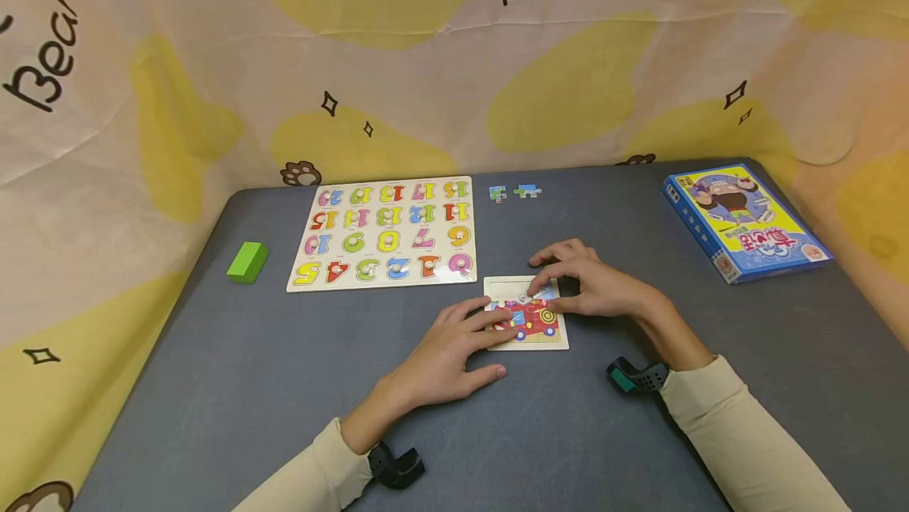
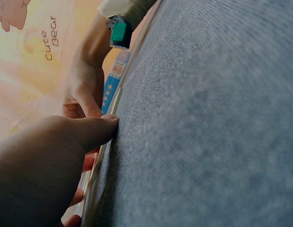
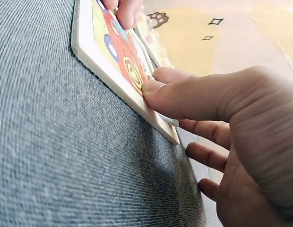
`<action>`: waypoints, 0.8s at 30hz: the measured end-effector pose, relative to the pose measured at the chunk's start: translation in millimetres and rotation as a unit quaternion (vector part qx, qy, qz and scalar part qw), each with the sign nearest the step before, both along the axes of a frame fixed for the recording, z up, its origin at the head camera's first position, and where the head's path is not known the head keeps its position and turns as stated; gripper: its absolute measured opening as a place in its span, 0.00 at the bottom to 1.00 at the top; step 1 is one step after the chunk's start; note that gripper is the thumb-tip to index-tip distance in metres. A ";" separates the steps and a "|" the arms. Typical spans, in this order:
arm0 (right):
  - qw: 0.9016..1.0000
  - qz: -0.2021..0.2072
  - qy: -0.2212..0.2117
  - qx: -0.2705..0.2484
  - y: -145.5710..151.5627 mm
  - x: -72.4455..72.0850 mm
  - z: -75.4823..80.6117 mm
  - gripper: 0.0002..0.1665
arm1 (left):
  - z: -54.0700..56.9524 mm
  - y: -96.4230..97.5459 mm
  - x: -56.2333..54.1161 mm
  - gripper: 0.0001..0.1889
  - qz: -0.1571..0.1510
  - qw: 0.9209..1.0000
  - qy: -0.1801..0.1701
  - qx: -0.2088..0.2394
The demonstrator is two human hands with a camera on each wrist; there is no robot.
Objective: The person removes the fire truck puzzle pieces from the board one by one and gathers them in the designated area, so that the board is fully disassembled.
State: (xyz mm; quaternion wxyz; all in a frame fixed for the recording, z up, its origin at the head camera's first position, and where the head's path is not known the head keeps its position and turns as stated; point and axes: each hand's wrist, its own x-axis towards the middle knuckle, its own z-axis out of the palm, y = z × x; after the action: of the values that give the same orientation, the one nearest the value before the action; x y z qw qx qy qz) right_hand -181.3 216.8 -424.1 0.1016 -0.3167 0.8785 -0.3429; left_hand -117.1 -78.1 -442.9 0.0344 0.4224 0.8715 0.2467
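Observation:
A small jigsaw puzzle in a pale frame lies on the grey table, with a red vehicle picture in its nearer part. My left hand rests its straight, spread fingers on the puzzle's left side, its thumb apart near the table. Over the upper right of the frame, my right hand pinches a light-coloured jigsaw piece between thumb and index finger. In the right wrist view the thumb lies at the puzzle's edge, and the other fingers stretch out beyond the frame. The hand partly hides the piece.
Two loose jigsaw pieces lie behind the puzzle. A number board with colourful digits sits at the back left, a green block left of it. At the back right lies a blue and yellow box. Printed cloth hangs behind.

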 end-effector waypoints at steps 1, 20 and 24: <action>1.000 -0.001 0.004 0.001 -0.5 0.4 0.4 0.18 | -0.2 0.0 0.1 0.28 0.000 1.000 0.000 0.000; 1.000 -0.012 -0.001 0.004 -0.3 0.4 2.8 0.26 | -1.2 0.2 -0.8 0.28 -0.001 1.000 0.011 0.003; 1.000 -0.014 -0.002 -0.001 0.6 0.1 2.5 0.26 | -1.7 -0.3 -0.7 0.27 -0.002 1.000 0.013 0.004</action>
State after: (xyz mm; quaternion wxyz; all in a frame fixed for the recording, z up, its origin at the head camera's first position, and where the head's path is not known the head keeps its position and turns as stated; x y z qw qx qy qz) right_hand -181.2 217.4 -421.7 0.0981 -0.3041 0.8822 -0.3460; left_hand -117.8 -78.4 -444.6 0.0217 0.4271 0.8702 0.2448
